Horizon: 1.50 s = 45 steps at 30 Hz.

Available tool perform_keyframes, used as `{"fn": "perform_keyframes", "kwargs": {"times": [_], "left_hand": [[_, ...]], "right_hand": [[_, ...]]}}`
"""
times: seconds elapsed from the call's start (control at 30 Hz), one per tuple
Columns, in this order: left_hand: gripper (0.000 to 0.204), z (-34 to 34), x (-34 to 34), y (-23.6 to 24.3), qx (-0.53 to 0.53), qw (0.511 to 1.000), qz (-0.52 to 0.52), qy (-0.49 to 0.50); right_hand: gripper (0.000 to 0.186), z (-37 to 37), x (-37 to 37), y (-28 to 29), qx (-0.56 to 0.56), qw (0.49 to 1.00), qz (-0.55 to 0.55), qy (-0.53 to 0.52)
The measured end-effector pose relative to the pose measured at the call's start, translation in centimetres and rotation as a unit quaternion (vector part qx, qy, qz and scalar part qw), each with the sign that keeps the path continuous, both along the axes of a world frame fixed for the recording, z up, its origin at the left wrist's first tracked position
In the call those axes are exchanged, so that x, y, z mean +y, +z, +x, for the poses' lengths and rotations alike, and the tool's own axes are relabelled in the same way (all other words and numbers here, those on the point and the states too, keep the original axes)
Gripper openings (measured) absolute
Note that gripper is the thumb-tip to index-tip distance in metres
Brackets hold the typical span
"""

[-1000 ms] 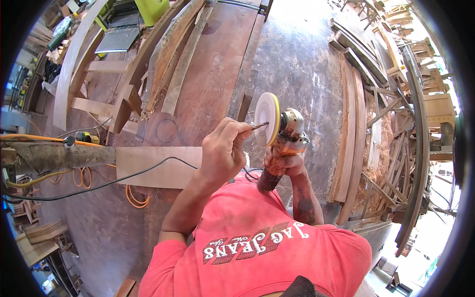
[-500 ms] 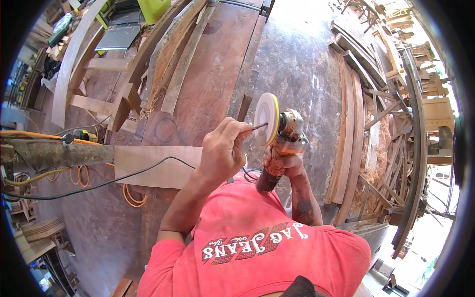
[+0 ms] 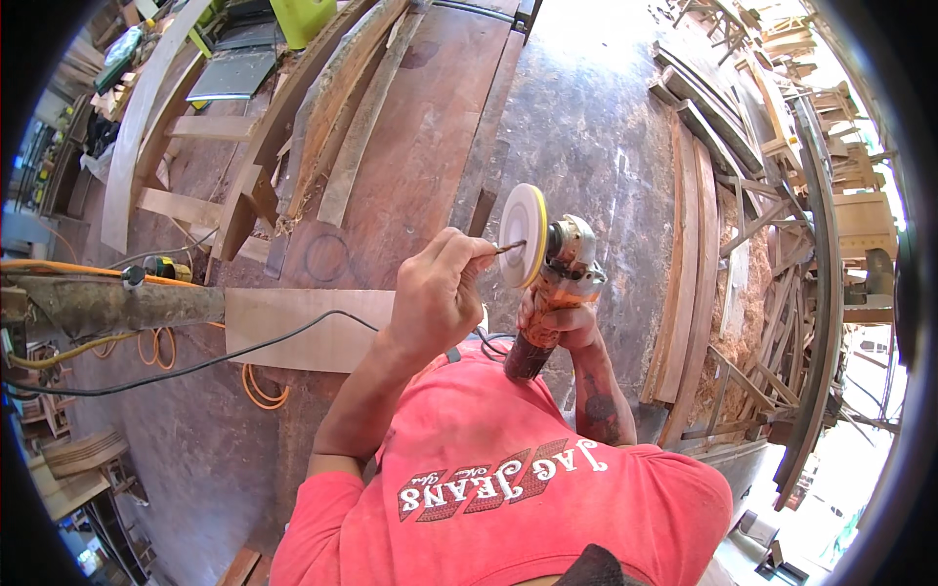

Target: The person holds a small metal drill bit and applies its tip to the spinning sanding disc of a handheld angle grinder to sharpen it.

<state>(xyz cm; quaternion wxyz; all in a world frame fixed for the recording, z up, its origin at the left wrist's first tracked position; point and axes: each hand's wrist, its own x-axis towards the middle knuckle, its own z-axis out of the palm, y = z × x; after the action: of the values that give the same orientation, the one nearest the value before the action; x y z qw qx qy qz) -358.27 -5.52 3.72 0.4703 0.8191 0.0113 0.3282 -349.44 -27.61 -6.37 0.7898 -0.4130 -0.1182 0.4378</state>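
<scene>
My right hand (image 3: pixel 575 324) is wrapped round the orange and black body of an angle grinder (image 3: pixel 567 289), held upright in front of my red shirt. On its head sits a round pale sanding disc (image 3: pixel 523 215) with a yellow rim, its flat face turned to the left. Pinched in the fingertips of my left hand (image 3: pixel 436 293) is a thin dark drill bit (image 3: pixel 509 248). The bit's far end reaches the disc's face near the middle; whether it touches cannot be made out. My left fingers stay just clear of the disc.
A pale board (image 3: pixel 293 327) lies to the left, crossed by a black cable (image 3: pixel 234 355). A thick pole (image 3: pixel 117 305) comes in from the left edge, with orange cords around it. Timber frames and planks (image 3: pixel 337 127) lie at the far left; long boards (image 3: pixel 689 283) line the right.
My left hand, the drill bit and the grinder have shifted very slightly to the left. Both grips stay the same.
</scene>
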Motion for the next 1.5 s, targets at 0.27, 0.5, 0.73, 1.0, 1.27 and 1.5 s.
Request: {"fn": "perform_keyframes", "kwargs": {"times": [0.27,0.5,0.73,1.0,1.27,1.5], "left_hand": [[0.008,-0.6,1.0,-1.0,-0.007,0.879,-0.461,-0.122],[0.012,-1.7,1.8,-1.4,-0.042,0.789,-0.573,-0.218],[0.013,-1.9,1.7,-1.0,-0.084,0.808,-0.534,-0.235],[0.013,-2.6,1.8,-0.7,-0.083,0.867,-0.443,-0.211],[0.012,-2.7,1.8,-1.0,-0.085,0.872,-0.431,-0.218],[0.010,-3.5,1.6,-0.2,-0.022,0.932,-0.324,-0.159]], "right_hand": [[0.053,0.1,0.0,-0.4,0.035,0.998,0.038,0.022],[0.054,0.2,0.0,-0.4,0.028,0.997,0.052,0.046],[0.054,0.0,0.2,-0.2,0.020,0.998,0.020,0.050],[0.050,0.0,0.2,-0.3,0.014,0.998,0.014,0.057],[0.059,-0.2,-0.1,-0.3,0.003,0.999,0.009,0.046],[0.049,-0.4,-0.4,-0.5,0.012,0.999,0.014,0.037]]}}
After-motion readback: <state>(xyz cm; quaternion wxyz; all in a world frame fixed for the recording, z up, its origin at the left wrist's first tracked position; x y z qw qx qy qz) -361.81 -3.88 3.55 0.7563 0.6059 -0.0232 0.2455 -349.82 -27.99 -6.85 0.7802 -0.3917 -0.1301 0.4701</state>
